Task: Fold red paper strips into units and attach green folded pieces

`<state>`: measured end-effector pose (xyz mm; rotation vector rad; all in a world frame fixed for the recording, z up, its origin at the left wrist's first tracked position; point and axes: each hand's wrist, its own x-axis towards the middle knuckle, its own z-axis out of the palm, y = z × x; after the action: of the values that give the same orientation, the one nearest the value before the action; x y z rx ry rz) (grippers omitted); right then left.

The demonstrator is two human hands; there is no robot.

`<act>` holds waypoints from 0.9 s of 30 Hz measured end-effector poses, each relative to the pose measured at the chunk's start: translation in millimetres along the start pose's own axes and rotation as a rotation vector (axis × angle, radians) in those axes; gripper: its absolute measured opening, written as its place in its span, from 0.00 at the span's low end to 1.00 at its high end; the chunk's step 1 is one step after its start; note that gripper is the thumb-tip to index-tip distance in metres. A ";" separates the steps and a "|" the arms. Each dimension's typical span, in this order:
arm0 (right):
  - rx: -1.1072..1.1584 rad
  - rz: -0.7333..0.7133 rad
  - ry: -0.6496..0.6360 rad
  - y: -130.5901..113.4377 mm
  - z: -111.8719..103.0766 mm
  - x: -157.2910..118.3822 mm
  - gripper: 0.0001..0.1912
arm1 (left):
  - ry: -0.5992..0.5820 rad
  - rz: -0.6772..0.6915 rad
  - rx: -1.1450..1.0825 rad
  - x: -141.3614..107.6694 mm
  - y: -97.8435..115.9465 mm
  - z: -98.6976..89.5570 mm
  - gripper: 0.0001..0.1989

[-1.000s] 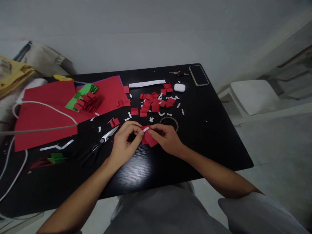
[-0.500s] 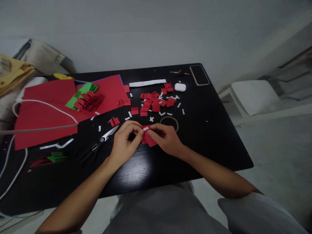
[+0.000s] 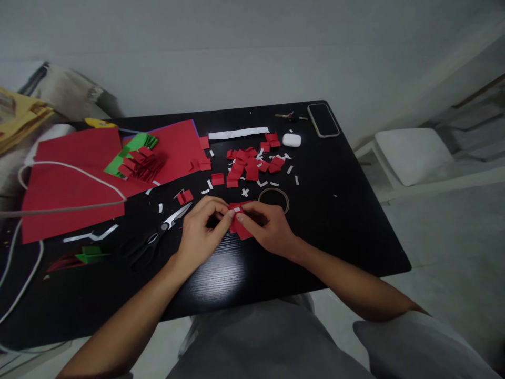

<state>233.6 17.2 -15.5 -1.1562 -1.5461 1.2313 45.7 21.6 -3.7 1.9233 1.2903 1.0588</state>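
Between my fingers, low over the black table, is a folded red paper piece (image 3: 242, 229) with a small white strip (image 3: 236, 209) on its upper part. My left hand (image 3: 205, 226) pinches its left side between thumb and fingers. From the other side, my right hand (image 3: 270, 227) grips it, thumb pressed beside the strip. Fingers hide part of the paper. Open scissors (image 3: 163, 227) with black handles lie left of my left hand. Beyond my hands is a pile of small folded red papers (image 3: 244, 163) with white scraps among them. A tape ring (image 3: 287, 199) lies just behind my right hand.
Large red sheets (image 3: 74, 195) cover the table's left, with a folded green and red paper stack (image 3: 138, 158) on top. A white cable (image 3: 79, 166) crosses them. Earbud case (image 3: 292, 140), keys (image 3: 291, 117) and phone (image 3: 323, 120) lie at the back right. A white stool (image 3: 410, 155) stands beyond.
My right thumb has shifted slightly over the red paper, and less of the white strip shows. Both hands otherwise keep their places.
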 end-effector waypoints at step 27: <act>0.115 0.007 0.046 4.3 3.8 3.2 0.12 | -0.137 -0.216 -0.177 -0.6 0.0 -6.5 0.11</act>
<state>229.9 19.9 -20.3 -1.1080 -1.4198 1.2729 39.9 21.3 -0.6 1.6540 1.2512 0.8854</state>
